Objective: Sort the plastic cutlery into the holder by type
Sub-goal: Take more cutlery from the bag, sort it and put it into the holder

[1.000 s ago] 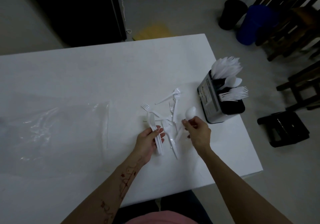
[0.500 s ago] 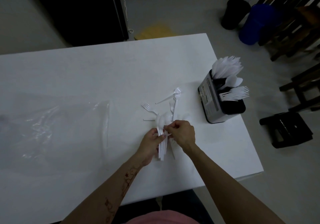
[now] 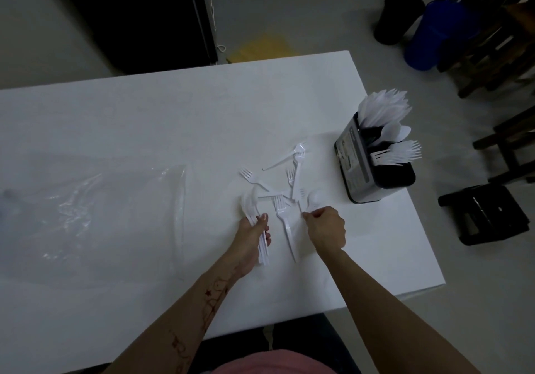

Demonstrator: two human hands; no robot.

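The white rectangular surface (image 3: 173,118) is bare across its far half and along the near right edge, leaving wide room around the work. The cutlery holder, a black and silver box with three compartments (image 3: 373,170), stands close to the surface's right edge, well apart from both hands. Its far compartment is packed with white knives, the middle holds a few spoons, the near one forks. The left hand (image 3: 253,233) is closed around a bundle of white plastic spoons (image 3: 254,217), handles pointing toward the person. The right hand (image 3: 325,230) pinches the handle of a single white spoon (image 3: 314,198) between thumb and fingertips, its bowl just above the surface. Between the hands lies a white fork (image 3: 282,217), with a loose scatter of white forks (image 3: 293,170) beyond it. A crumpled clear plastic bag (image 3: 95,214) lies flat at left. On the pale floor beyond the far right corner stand a black bucket (image 3: 398,17), a blue bucket (image 3: 431,37) and dark wooden chairs (image 3: 492,31).
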